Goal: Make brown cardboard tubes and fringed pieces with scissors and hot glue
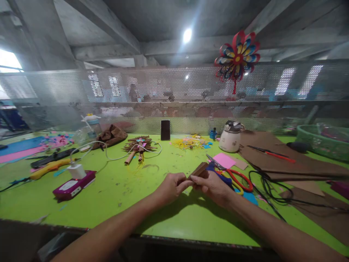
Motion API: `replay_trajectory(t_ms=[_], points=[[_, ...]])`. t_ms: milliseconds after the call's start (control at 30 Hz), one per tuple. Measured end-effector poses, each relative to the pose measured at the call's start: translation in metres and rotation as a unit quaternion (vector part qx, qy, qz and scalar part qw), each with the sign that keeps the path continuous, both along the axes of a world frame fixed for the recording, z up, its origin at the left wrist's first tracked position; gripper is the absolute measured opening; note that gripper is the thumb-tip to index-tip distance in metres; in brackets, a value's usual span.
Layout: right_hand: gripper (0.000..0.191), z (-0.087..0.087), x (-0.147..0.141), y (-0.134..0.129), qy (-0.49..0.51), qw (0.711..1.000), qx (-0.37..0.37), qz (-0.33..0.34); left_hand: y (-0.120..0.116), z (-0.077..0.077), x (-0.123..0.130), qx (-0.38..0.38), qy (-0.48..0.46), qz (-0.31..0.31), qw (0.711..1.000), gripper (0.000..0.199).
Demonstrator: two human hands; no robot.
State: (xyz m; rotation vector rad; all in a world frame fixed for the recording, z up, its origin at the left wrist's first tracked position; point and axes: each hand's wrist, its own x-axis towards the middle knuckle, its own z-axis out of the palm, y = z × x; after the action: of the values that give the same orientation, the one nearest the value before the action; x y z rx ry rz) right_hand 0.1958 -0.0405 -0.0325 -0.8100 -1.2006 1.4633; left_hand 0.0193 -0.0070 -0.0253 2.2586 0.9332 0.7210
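Note:
Both hands meet over the green table (109, 203), near its front edge. My right hand (214, 185) is closed around a small folded brown paper piece (199, 170), which tilts up to the right. The fingers of my left hand (171, 186) are pinched at the lower left end of that piece. Just beyond my right hand lie scissors with red handles (245, 183), more blue and yellow handles, and a pink paper square (223, 160). A brown paper figure with rolled tubes (131, 158) lies further back on the left.
A purple power strip (75, 185) with a white plug and a yellow glue gun (51, 168) are at left. A phone (165, 130) stands at the back. At right are a white jug (230, 140), brown sheets (267, 156), black cable (268, 189) and a green basket (321, 145).

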Motion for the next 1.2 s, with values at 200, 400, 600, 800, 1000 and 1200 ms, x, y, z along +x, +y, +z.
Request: replay_trajectory(t_ms=[200, 400, 600, 800, 1000, 1200], points=[[0.023, 0.003, -0.002, -0.005, 0.000, 1.000, -0.003, -0.025, -0.009, 0.004, 0.000, -0.010, -0.016, -0.016, 1.000, 0.031], [0.016, 0.008, 0.000, -0.007, 0.001, 0.997, 0.011, -0.079, -0.011, 0.006, 0.001, -0.020, -0.021, -0.026, 0.999, 0.028], [0.021, 0.017, 0.009, -0.001, -0.006, 0.992, 0.039, -0.118, -0.009, 0.006, 0.001, -0.021, -0.025, -0.015, 0.999, 0.026], [0.027, 0.021, 0.029, 0.015, 0.001, 0.984, 0.028, -0.176, -0.008, 0.004, 0.002, -0.057, -0.040, -0.023, 0.997, 0.029], [0.038, 0.023, 0.031, 0.017, 0.034, 0.983, 0.002, -0.181, -0.004, 0.003, 0.003, -0.143, -0.129, -0.010, 0.981, 0.035], [0.032, 0.020, -0.005, -0.004, -0.038, 0.998, 0.028, -0.030, -0.007, 0.003, 0.004, -0.176, -0.190, 0.015, 0.966, 0.034]])
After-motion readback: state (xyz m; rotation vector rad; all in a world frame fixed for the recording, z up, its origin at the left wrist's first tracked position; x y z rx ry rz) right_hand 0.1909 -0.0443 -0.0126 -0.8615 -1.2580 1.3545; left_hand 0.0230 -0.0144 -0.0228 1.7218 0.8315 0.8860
